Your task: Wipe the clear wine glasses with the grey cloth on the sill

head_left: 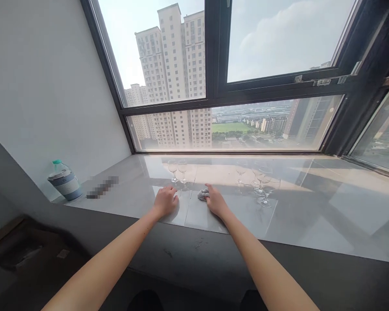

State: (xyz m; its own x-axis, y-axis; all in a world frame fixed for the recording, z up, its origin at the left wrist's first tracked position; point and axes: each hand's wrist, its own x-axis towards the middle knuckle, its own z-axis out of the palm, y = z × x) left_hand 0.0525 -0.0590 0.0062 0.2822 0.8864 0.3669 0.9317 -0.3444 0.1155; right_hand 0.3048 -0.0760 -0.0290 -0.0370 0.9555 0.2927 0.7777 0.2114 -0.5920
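My left hand (165, 201) rests on the tiled windowsill (123, 194), fingers loosely bent with the thumb a little apart, and nothing shows in it. To its right, my right hand (216, 201) presses a crumpled grey cloth (203, 195) onto the sill, index finger pointing forward. Just beyond the left hand stand two clear stemmed glasses, one wine glass (173, 169) beside another wine glass (182, 170). Several more stand to the right of my right hand, among them a near wine glass (266, 200) and a farther wine glass (240, 172).
A bottle with a green cap and a blue-grey wrap (65, 181) stands at the sill's left end, by the white wall (52, 86). Beside it lies a blurred-out item (103, 187). A dark-framed window (215, 56) rises behind the sill. The sill's front edge drops off before me.
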